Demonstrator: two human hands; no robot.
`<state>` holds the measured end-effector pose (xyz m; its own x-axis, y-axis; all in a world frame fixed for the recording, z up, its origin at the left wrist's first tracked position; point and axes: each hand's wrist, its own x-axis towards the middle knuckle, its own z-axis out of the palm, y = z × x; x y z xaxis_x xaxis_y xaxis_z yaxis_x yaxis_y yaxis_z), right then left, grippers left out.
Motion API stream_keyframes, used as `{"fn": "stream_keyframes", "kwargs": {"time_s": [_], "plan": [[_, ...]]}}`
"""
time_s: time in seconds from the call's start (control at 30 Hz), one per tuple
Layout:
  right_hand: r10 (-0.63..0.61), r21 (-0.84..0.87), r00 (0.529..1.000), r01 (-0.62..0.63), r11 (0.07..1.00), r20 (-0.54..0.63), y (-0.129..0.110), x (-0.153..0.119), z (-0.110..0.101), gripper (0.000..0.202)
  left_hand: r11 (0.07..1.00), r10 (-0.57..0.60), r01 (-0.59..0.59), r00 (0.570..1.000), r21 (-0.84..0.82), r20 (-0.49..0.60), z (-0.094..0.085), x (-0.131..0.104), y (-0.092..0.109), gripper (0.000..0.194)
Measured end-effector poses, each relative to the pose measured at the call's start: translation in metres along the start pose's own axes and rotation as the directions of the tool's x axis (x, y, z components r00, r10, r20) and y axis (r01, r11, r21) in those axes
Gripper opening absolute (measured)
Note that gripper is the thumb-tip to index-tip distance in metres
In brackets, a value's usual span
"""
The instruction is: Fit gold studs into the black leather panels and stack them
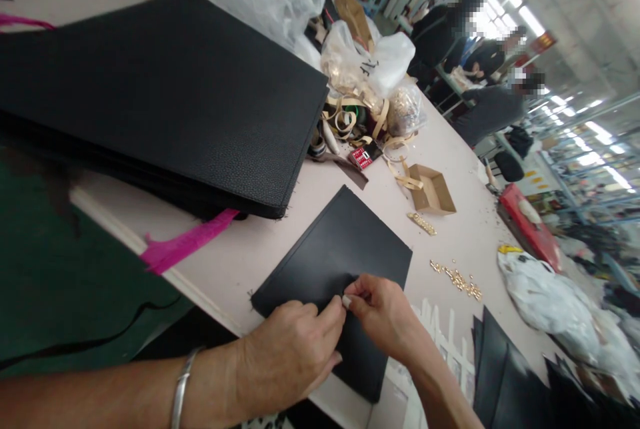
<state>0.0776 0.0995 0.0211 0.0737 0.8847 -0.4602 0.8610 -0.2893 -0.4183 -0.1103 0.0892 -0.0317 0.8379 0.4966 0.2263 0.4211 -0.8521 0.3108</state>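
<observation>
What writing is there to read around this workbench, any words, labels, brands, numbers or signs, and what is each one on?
No text can be read with certainty.
Clear plastic bag: dark handwritten-looking marks, not legible.
Small red-and-black packet: pale print, too small to read.
Red sign in the background: yellowish marks, too blurred to read.

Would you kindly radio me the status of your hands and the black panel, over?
Left hand and right hand, fingertips together at panel; grip detail hidden. Panel on table. Large black piece beside it, gold bits and box beyond.
</observation>
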Motion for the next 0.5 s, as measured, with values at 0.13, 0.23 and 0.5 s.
{"fn": "stream_keyframes", "kwargs": {"time_s": [0.13,0.23,0.5], "plan": [[0.069,-0.061,0.995,-0.065,0.996,0.073,-0.006,0.009,-0.009,0.008,1.0,0.027,-0.027,0.999,0.0,-0.027,-0.003,0.0,-0.001,0.042],[0.081,-0.117,0.994,-0.073,0.99,0.067,-0.011,0.013,-0.013,0.006,1.0,0.019,-0.019,0.999,-0.001,-0.032,-0.002,0.001,-0.002,0.038],[0.119,0.088,0.99,-0.112,0.99,-0.079,0.0,0.003,0.0,0.012,0.997,0.058,-0.048,0.981,0.056,-0.184,0.004,0.001,-0.006,0.034]]}}
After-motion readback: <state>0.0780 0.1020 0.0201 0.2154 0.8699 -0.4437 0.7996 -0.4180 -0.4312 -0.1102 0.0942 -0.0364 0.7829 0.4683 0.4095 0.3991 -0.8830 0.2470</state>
